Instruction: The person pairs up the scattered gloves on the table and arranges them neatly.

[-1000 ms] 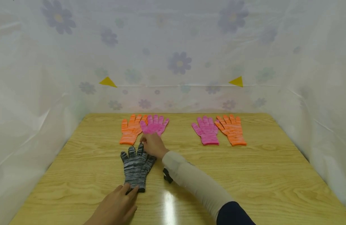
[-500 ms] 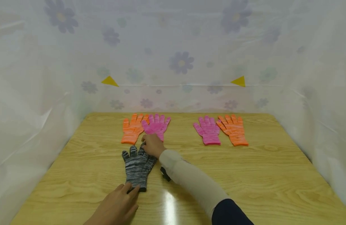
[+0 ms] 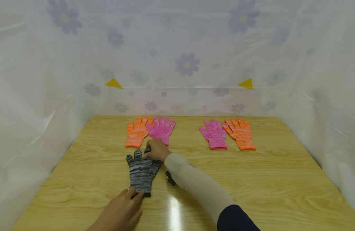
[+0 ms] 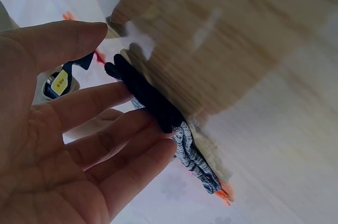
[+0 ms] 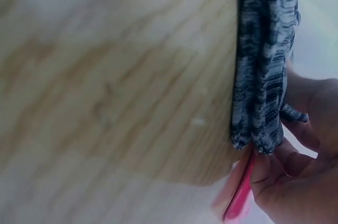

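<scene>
- A black-and-grey knit glove (image 3: pixel 140 176) is lying on the desk (image 3: pixel 270 183), its glove fingers pointing toward the far edge and its dark cuff facing the person.
- The left hand (image 3: pixel 118 210) is resting its fingertips on that cuff; its fingers are reaching out fairly straight, slightly apart, with the thumb standing clear of them.
- The right hand (image 3: pixel 157 150) is bending over the far end of the same glove, its fingers curling in and pinching one glove finger against the thumb.
- A beige sleeve (image 3: pixel 199 181) is covering the right forearm.
- Just beyond the right hand, a pink glove (image 3: pixel 162 131) is lying partly over an orange glove (image 3: pixel 135 134).
- Farther right, a second pink glove (image 3: pixel 215 136) is lying beside a second orange glove (image 3: pixel 241 136), their edges overlapping slightly.
- Behind the desk, a pale flower-patterned sheet (image 3: pixel 166 41) is hanging.
</scene>
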Motion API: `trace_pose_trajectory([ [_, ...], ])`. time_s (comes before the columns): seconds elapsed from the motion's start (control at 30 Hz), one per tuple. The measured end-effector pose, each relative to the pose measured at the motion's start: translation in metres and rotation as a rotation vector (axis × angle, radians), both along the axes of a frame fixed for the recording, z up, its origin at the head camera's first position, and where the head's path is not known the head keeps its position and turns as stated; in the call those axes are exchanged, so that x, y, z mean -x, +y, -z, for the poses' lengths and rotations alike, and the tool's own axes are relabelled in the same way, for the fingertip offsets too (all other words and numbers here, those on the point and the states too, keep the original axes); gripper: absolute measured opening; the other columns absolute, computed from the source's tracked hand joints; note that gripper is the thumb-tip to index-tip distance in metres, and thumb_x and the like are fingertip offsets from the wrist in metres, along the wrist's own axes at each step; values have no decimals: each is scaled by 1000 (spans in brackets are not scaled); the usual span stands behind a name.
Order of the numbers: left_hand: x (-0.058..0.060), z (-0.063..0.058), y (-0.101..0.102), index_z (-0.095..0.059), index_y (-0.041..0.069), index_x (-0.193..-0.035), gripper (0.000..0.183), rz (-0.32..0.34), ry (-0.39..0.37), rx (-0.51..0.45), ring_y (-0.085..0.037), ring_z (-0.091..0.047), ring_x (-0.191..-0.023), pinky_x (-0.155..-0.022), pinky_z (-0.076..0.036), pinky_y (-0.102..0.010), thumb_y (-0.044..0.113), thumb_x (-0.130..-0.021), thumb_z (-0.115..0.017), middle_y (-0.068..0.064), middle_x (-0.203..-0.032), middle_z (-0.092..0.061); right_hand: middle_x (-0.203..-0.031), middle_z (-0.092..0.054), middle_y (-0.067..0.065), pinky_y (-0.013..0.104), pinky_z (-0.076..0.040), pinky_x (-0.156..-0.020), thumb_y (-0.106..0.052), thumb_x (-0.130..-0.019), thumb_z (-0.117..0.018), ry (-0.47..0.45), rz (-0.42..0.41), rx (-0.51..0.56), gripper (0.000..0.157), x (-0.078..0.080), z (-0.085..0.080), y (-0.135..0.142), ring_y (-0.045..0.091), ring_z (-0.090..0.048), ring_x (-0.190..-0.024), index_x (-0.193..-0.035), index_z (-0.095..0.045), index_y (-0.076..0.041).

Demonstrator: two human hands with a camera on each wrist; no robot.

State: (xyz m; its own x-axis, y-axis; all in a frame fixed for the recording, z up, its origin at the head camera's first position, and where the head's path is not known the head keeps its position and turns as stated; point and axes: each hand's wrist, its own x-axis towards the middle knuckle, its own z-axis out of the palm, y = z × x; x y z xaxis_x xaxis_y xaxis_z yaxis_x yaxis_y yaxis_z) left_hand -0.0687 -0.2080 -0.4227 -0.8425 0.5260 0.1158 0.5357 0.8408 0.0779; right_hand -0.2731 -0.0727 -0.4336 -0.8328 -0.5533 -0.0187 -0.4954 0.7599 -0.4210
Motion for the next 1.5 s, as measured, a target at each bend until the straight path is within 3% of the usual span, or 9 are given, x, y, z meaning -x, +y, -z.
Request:
trace_pose_trajectory([
  [0.13,-1,1,1,-68,2,-116,49,2,19,-2,-16,-54,-76,-56,-50,-29,32,-78,-74,-4,-94,-57,-97,-67,2,26,-51,-75,-26,-87,-72,-49,18,55,22,-1,-1,1,14,-62,-87,-100,-67,-9],
  [0.3,-1,1,1,-68,3,-116,49,-9,3,5,-17,-54,-76,-56,-50,-30,32,-78,-74,-4,-94,-57,-103,-69,8,30,-52,-78,-22,-96,-59,-189,28,178,24,-3,-7,4,18,-64,-90,-109,-68,-5],
  [0.4,-1,2,1,-68,3,-116,49,-13,-12,9,-17,-54,-76,-57,-50,-30,33,-78,-74,-4,-95,-57,-102,-70,8,30,-52,-78,-22,-98,-55,-202,28,211,25,-3,-9,5,19,-64,-88,-110,-70,-5],
  [0.57,-2,3,1,-68,3,-116,49,-6,27,-1,-17,-55,-77,-56,-51,-30,32,-77,-74,-4,-95,-58,-103,-70,5,28,-53,-79,-19,-95,-61,-96,55,192,21,-2,-9,4,16,-65,-93,-109,-71,-8],
  [0.8,-1,3,-1,-69,3,-114,48,2,53,-13,-16,-55,-75,-57,-50,-30,31,-75,-75,-4,-92,-56,-90,-72,1,26,-53,-74,-17,-89,-68,108,49,128,10,1,-3,2,14,-66,-85,-94,-75,-10],
  [1.1,-1,2,2,-68,4,-116,48,-7,13,5,-16,-53,-74,-54,-49,-28,32,-77,-74,-3,-93,-56,-88,-70,2,28,-54,-72,-16,-87,-71,121,85,76,8,1,5,0,16,-66,-83,-91,-69,-9],
  [1.3,-2,2,2,-68,3,-116,49,-12,26,5,-16,-54,-75,-55,-50,-29,32,-76,-74,-4,-94,-57,-74,-64,-2,29,-52,-64,-18,-83,-76,220,108,42,16,1,5,-1,15,-63,-72,-80,-61,-12],
  [1.5,-1,2,2,-69,3,-115,49,-1,47,0,-16,-53,-74,-55,-49,-28,32,-76,-75,-4,-93,-56,-75,-64,-1,29,-52,-62,-20,-82,-76,295,113,-1,19,1,5,-2,16,-64,-72,-83,-61,-11],
])
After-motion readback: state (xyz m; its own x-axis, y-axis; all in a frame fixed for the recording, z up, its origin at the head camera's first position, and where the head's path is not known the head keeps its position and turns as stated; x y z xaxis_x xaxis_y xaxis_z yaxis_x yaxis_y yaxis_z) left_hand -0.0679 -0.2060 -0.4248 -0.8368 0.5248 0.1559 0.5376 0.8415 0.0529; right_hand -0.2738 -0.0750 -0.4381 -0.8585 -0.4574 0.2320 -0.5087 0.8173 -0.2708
